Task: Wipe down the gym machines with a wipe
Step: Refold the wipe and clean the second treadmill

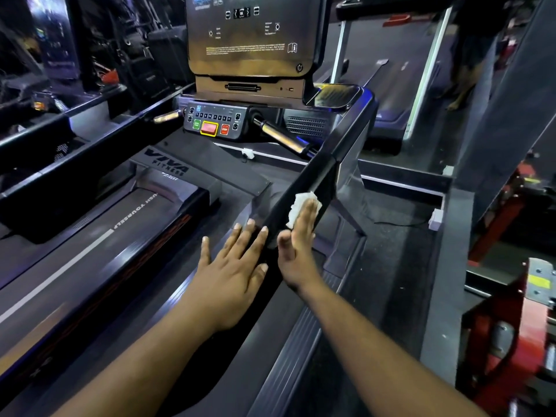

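white crumpled wipe point(301, 210) under flat right hand point(298, 245), on black handrail point(325, 164).

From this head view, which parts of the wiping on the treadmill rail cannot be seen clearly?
- Wipe: mostly covered by the right hand; its full shape is hidden.
- Handrail: the outer side faces away, and the part under the left hand is covered.
- Console: the small print is too small to read, and the top is cut off by the edge.
- Left background: dark and blurred.
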`<state>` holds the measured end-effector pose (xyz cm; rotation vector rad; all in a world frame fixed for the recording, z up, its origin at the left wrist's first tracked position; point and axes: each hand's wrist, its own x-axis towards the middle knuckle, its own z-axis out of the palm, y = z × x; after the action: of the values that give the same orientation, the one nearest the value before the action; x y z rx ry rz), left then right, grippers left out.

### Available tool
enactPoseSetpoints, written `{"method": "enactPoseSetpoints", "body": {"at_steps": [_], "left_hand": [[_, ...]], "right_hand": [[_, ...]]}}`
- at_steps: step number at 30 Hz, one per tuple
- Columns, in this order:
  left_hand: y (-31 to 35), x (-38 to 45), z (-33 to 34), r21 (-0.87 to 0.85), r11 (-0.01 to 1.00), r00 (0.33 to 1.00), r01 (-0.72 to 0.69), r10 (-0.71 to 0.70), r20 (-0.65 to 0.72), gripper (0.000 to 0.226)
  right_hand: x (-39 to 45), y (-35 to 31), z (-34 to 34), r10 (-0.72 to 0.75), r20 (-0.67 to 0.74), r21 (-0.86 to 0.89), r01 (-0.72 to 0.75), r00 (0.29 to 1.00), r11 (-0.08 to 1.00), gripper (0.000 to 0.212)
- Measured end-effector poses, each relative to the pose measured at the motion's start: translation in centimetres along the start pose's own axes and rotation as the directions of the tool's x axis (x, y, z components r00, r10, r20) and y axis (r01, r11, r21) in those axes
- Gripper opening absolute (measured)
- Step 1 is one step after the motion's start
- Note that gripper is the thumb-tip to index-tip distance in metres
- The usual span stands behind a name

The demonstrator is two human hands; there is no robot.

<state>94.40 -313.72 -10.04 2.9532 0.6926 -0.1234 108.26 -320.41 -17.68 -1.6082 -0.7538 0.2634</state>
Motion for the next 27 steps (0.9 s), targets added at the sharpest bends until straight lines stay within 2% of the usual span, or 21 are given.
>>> {"method": "enactPoseSetpoints", "body": {"at_steps": [3, 6, 8, 11, 13, 16, 20, 22, 27], "left_hand": [[0.3, -0.1, -0.2, -0.009, 1.0, 1.0, 0.006, -0.006, 0.014, 0.062], [0.6, -0.2, -0.5, -0.034, 0.999, 1.0, 0.016, -0.016, 0.012, 0.061], [0.5, -0.2, -0.5, -0.042, 0.999, 1.0, 0.015, -0.015, 0.013, 0.062], [0.4, -0.1, -0.5, -0.049, 0.999, 1.0, 0.02, -0.019, 0.011, 0.07], [0.4, -0.1, -0.4, -0.04, 0.999, 0.999, 0.027, -0.026, 0.022, 0.072], [0.4, 0.0, -0.4, -0.047, 0.998, 0.999, 0.03, -0.029, 0.019, 0.069], [0.7, -0.2, -0.6, -0.047, 0.998, 0.999, 0.041, -0.039, 0.034, 0.062], [0.7, -0.3, -0.7, -0.052, 0.998, 0.999, 0.039, -0.037, 0.031, 0.062], [0.5, -0.1, -0.4, -0.056, 0.998, 0.999, 0.03, -0.03, 0.014, 0.068]], "right_hand": [[4.9, -0.3, -2.1, 0.113, -0.091, 0.039, -0.11, 0.989, 0.993, 0.139], [8.3, -0.7, -4.0, 0.237, -0.119, 0.067, -0.23, 0.964, 0.971, 0.146], [7.2, -0.7, -3.5, 0.214, -0.093, 0.072, -0.208, 0.972, 0.976, 0.142], [0.7, -0.6, -0.6, 0.078, 0.016, 0.085, -0.079, 0.997, 0.993, 0.125], [-2.3, -0.3, 0.6, 0.035, 0.043, 0.084, -0.039, 0.998, 0.996, 0.121], [1.1, 0.1, -0.4, 0.134, -0.06, 0.109, -0.127, 0.989, 0.986, 0.131], [6.6, -0.1, -2.9, 0.341, -0.142, 0.187, -0.313, 0.929, 0.931, 0.146], [5.7, -0.3, -2.3, 0.349, -0.133, 0.233, -0.313, 0.928, 0.921, 0.147], [-2.3, -0.2, 1.7, 0.27, -0.006, 0.309, -0.255, 0.963, 0.916, 0.13]]}}
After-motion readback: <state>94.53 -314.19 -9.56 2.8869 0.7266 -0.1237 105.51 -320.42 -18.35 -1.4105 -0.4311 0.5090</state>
